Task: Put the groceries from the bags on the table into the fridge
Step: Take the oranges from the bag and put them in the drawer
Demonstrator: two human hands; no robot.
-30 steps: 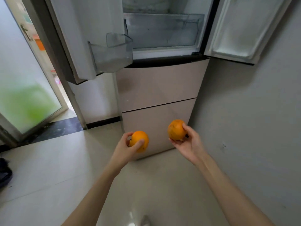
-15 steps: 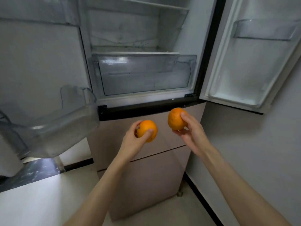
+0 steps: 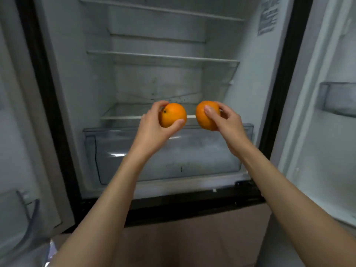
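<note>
Two oranges are held up in front of the open fridge (image 3: 81,89). My left hand (image 3: 154,128) grips the left orange (image 3: 172,115), thumb under it and fingers over its top. My right hand (image 3: 225,122) grips the right orange (image 3: 205,116), fingers curled round its right side. Both fruits hang side by side, slightly apart, at the height of the lowest glass shelf (image 3: 123,114) and above the clear crisper drawer (image 3: 192,155). The grocery bags and the table are out of view.
Both fridge doors stand open: the left door (image 3: 17,132) carries a clear bin (image 3: 19,218) at the bottom left, the right door (image 3: 327,132) a bin (image 3: 339,99) at mid height. Two more glass shelves (image 3: 163,56) sit above. A beige lower drawer front (image 3: 192,243) lies below.
The view has risen from the floor and lower drawers to the fridge interior. Both hands have lifted their oranges from drawer-front height up to the lowest shelf.
</note>
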